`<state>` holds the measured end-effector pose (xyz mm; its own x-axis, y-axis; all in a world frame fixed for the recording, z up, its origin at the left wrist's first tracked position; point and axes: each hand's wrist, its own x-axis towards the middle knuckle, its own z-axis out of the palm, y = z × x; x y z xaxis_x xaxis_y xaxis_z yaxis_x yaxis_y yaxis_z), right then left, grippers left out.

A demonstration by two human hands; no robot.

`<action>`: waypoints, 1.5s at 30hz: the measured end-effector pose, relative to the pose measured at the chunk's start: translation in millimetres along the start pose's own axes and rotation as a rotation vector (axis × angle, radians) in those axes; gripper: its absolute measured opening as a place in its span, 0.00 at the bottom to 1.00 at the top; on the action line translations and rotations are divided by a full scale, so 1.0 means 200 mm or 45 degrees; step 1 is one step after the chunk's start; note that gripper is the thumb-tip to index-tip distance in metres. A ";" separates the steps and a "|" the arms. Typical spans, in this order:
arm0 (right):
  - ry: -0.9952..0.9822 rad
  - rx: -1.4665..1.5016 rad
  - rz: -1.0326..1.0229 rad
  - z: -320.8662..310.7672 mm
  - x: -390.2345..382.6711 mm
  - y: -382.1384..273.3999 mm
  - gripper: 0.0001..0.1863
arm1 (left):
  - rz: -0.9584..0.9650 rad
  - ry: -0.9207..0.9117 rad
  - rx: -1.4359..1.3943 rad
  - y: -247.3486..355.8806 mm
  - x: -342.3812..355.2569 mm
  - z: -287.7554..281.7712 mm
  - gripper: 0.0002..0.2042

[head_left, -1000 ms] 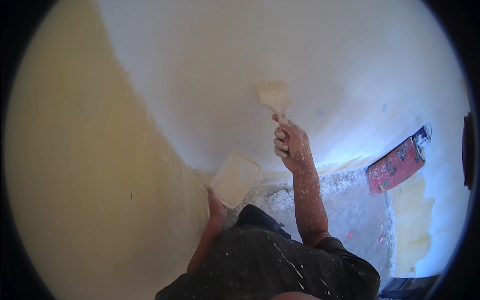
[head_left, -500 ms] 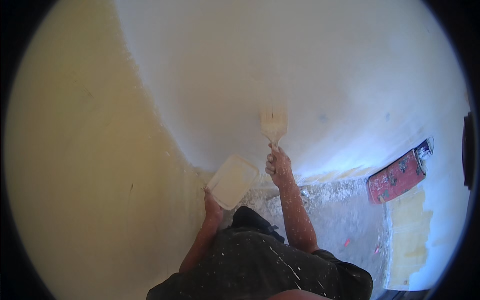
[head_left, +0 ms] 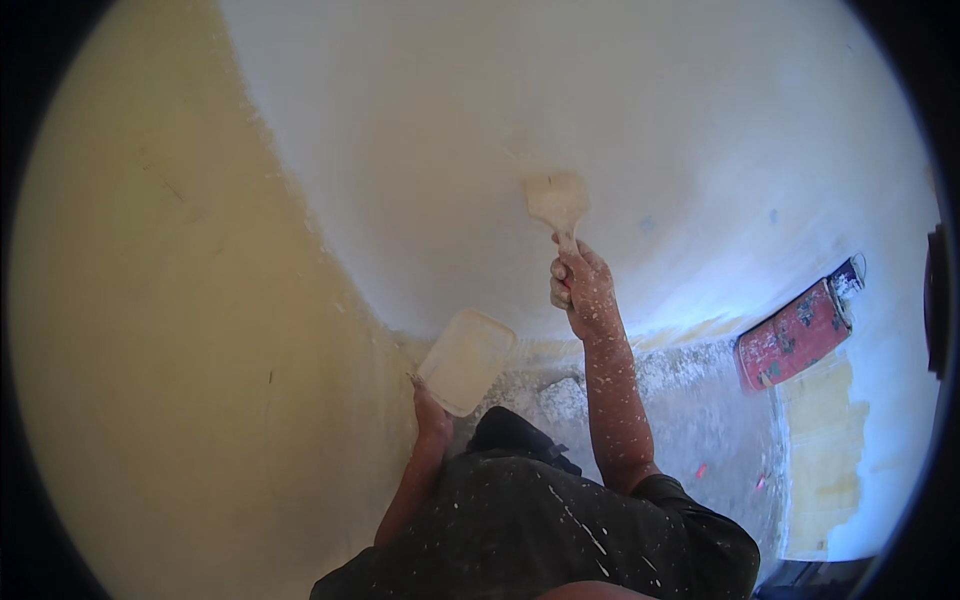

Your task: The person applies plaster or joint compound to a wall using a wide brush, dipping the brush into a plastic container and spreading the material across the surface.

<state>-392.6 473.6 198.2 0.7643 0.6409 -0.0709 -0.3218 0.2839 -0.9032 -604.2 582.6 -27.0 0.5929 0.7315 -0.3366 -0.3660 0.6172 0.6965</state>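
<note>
My right hand (head_left: 582,285) is closed round the handle of a wide, flat paintbrush (head_left: 557,198). The brush is pale and paint-coated, its head pointing up against the whitish wall (head_left: 400,150). Whether its whole edge touches the wall I cannot tell. Lower and to the left, my left hand (head_left: 430,412) grips the lower left side of a shallow cream tray (head_left: 490,320) with rounded corners. The tray is tilted; pale stuff inside is hard to tell from its bottom. White specks cover my right forearm and dark shirt.
A yellowish wall (head_left: 160,300) fills the left side and meets the white coat along a ragged line. At the right a worn red drum (head_left: 797,338) stands by the wall, with a small dark bucket (head_left: 848,280) on it. The grey floor (head_left: 690,420) is splattered white.
My right hand and the paintbrush have moved up and slightly right along the wall. The left hand still holds the tray in nearly the same place.
</note>
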 end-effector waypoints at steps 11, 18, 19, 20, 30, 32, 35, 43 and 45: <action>0.073 0.194 0.155 -0.09 0.15 0.28 0.12 | 0.009 0.037 -0.057 0.08 -0.06 0.10 0.30; 0.185 0.286 0.465 -0.26 0.05 0.59 0.04 | 0.019 0.060 -0.071 0.22 -0.22 0.28 0.29; 0.159 0.292 0.517 -0.28 0.08 0.58 0.04 | 0.012 0.080 -0.056 0.21 -0.22 0.27 0.29; 0.135 0.299 0.567 -0.29 0.11 0.57 0.04 | 0.002 0.099 -0.039 0.20 -0.22 0.26 0.29; -0.188 0.130 -0.006 0.22 -0.01 -0.33 0.18 | 0.027 0.057 -0.008 0.07 0.00 0.05 0.30; -0.235 0.117 -0.206 0.26 -0.03 -0.41 0.20 | -0.006 0.071 0.007 0.10 -0.03 0.09 0.30; -0.219 0.110 -0.279 0.24 0.02 -0.37 0.22 | 0.052 0.006 -0.058 0.09 -0.05 0.09 0.31; -0.022 0.039 0.139 -0.20 0.24 0.51 0.18 | 0.077 0.035 -0.082 0.08 -0.09 0.09 0.29; 0.073 0.063 0.291 -0.28 0.19 0.71 0.17 | 0.073 0.044 -0.102 0.07 -0.08 0.05 0.29</action>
<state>-377.9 498.8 42.6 0.6983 0.6517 -0.2962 -0.5160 0.1714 -0.8393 -611.2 576.4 -4.5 0.5446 0.7751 -0.3202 -0.4560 0.5941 0.6627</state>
